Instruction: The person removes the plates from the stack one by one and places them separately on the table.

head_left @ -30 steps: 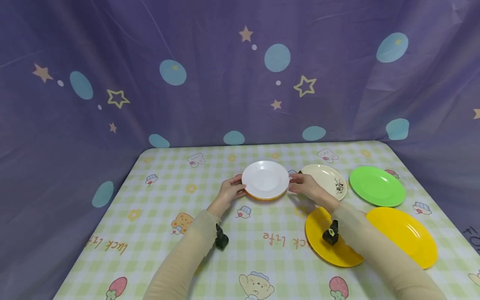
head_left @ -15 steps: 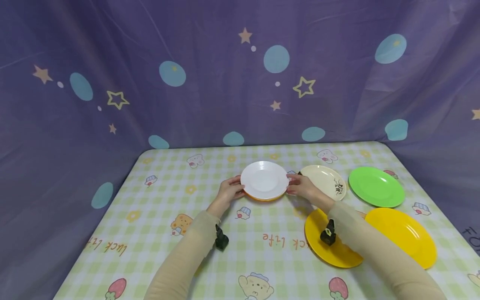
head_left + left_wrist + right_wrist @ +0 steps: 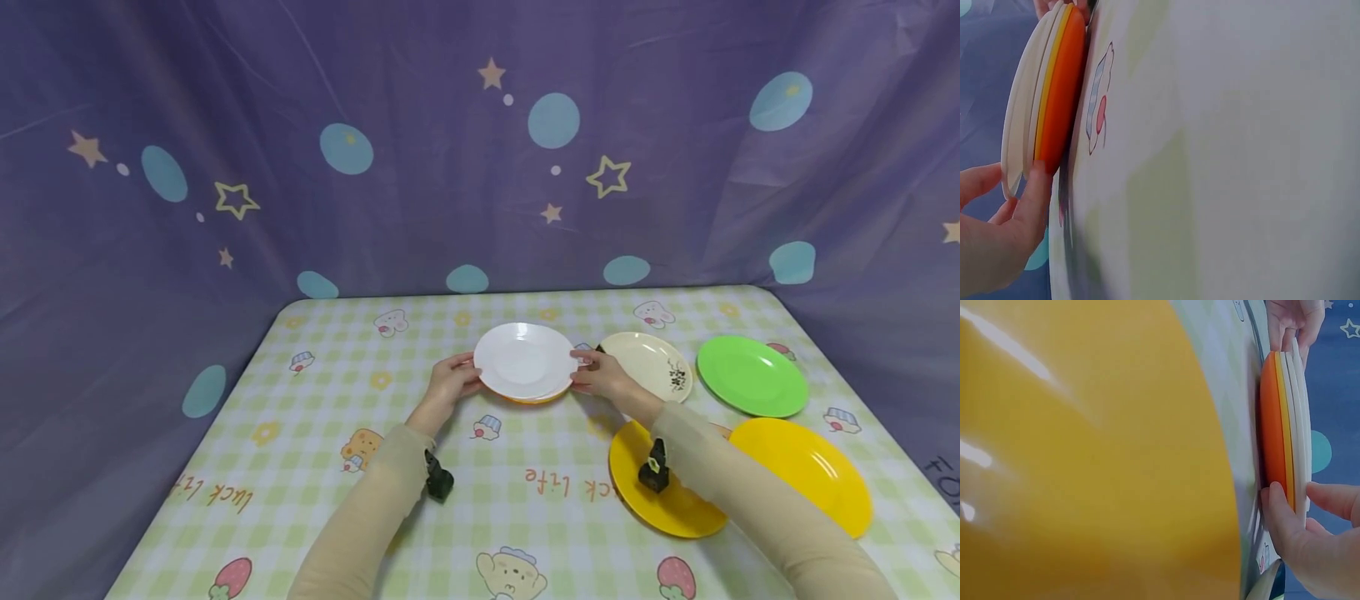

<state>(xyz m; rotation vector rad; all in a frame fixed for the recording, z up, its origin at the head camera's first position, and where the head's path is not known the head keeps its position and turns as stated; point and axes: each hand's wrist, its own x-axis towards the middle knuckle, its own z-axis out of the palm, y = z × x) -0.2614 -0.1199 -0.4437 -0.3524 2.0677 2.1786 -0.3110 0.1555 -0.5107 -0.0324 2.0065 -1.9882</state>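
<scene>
A white plate (image 3: 525, 358) tops a stack in the middle of the table. Under it are another white plate, a yellow plate (image 3: 1285, 425) and an orange plate (image 3: 1067, 94). In the left wrist view, the top plate's near rim stands a little apart from the rest. My left hand (image 3: 450, 379) pinches that rim, one fingertip resting against the stack's lower edge. My right hand (image 3: 603, 375) holds the opposite rim. In the right wrist view one of its fingers touches the top white plate and another lies against the orange one.
Right of the stack lie a cream plate (image 3: 637, 360) with a dark print and a green plate (image 3: 752, 375). Nearer are two large yellow plates, one (image 3: 641, 483) under my right forearm and one (image 3: 806, 467) farther right. A purple curtain (image 3: 420, 225) hangs behind the checked tablecloth (image 3: 315, 433).
The top white plate has shifted slightly left and its left rim has come up off the stack. My left hand moved a little left with it; my right hand edged slightly left.
</scene>
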